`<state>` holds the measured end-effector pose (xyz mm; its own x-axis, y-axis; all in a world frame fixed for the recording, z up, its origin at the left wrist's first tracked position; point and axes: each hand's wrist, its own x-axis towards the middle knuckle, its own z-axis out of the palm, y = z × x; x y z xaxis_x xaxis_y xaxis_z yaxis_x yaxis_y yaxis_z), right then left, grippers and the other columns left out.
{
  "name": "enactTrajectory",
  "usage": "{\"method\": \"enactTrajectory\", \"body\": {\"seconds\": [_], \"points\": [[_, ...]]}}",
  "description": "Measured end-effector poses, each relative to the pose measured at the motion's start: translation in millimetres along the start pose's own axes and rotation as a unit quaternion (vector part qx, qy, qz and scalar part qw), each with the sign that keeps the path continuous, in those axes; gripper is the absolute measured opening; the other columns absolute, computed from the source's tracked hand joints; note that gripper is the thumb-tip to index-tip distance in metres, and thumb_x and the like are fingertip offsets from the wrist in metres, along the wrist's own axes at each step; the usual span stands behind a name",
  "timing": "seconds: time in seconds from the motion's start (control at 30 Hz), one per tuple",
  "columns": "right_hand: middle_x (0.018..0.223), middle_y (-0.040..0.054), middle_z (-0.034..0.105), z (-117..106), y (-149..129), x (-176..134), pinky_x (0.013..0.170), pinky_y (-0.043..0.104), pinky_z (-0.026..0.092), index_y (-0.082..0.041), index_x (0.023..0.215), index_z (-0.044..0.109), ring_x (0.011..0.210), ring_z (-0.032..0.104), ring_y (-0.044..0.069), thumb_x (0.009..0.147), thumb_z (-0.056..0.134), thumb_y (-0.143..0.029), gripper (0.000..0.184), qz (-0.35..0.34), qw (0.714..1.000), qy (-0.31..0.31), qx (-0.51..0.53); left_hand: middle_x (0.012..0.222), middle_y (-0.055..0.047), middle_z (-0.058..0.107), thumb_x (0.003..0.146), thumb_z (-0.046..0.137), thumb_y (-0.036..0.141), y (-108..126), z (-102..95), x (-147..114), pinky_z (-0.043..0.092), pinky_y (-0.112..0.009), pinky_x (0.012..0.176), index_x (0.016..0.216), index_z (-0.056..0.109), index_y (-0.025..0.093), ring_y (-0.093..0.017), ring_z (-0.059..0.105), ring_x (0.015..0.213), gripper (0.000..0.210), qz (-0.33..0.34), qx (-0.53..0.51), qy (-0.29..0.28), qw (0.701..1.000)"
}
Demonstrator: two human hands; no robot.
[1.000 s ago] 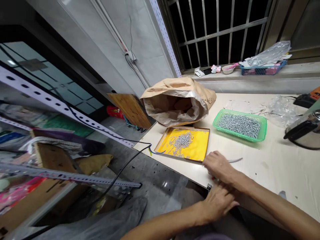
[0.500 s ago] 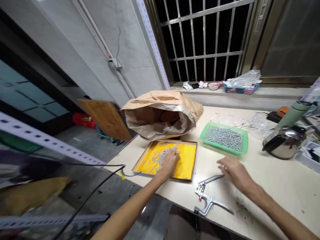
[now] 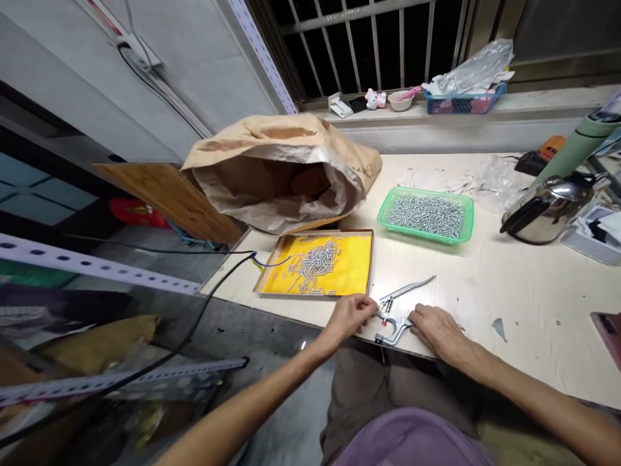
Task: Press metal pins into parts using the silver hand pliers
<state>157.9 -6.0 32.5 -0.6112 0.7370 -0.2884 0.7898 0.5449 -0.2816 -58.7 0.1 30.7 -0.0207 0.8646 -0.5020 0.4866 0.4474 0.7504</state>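
Metal snap-fastener-type pliers with a curved jaw lie near the table's front edge, their long upper handle raised apart. My right hand is closed over their lower handle, covering most of it. My left hand is pinched just left of the jaw; anything between its fingertips is too small to make out. Behind it, a shallow tray with a yellow lining holds a heap of small silvery metal pins. Many similar metal pieces fill a green plastic basket farther back.
A large open paper sack lies behind the tray. A steel kettle and a green flask stand at the right. Black cable crosses the left side of the table. A blue basket sits on the windowsill.
My left hand has left the pins in the tray and come beside the pliers' jaw. My right hand has come down onto the lower handle. The view has tilted downward.
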Motion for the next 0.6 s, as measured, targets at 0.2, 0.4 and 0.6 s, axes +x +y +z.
{"method": "enactTrajectory", "body": {"seconds": [0.2,0.4,0.6], "points": [[0.09,0.0058,0.06,3.7,-1.3,-3.1,0.064,0.029,0.035,-0.018,0.092,0.06,0.083,0.058,0.019,0.092,0.046,-0.019,0.013,-0.002,1.0,0.017,-0.019,0.062,-0.002,0.064,0.066,0.064,0.038,-25.9,31.3,-12.2,0.037,-0.018,0.049,0.068,0.066,0.012,-0.011,0.055,0.058,0.025,0.003,-0.013,0.059,0.998],[0.089,0.006,0.06,19.5,2.6,-3.0,0.062,0.029,0.034,-0.019,0.092,0.058,0.081,0.057,0.018,0.092,0.043,-0.016,0.015,-0.011,0.998,0.054,-0.024,0.049,0.004,0.053,0.068,0.065,0.042,-24.0,33.9,-17.0,0.027,-0.018,0.039,0.068,0.064,0.013,-0.007,0.043,0.041,0.028,-0.065,-0.03,0.032,0.997],[0.089,0.0072,0.06,19.4,2.1,-2.2,0.063,0.028,0.036,-0.018,0.094,0.059,0.081,0.057,0.018,0.091,0.044,-0.016,0.016,-0.005,0.999,0.051,-0.015,0.043,0.008,0.045,0.073,0.061,0.027,-12.5,34.4,-23.7,0.023,-0.017,0.035,0.066,0.061,0.013,-0.004,0.035,0.031,0.016,-0.125,-0.029,0.022,0.991]]}}
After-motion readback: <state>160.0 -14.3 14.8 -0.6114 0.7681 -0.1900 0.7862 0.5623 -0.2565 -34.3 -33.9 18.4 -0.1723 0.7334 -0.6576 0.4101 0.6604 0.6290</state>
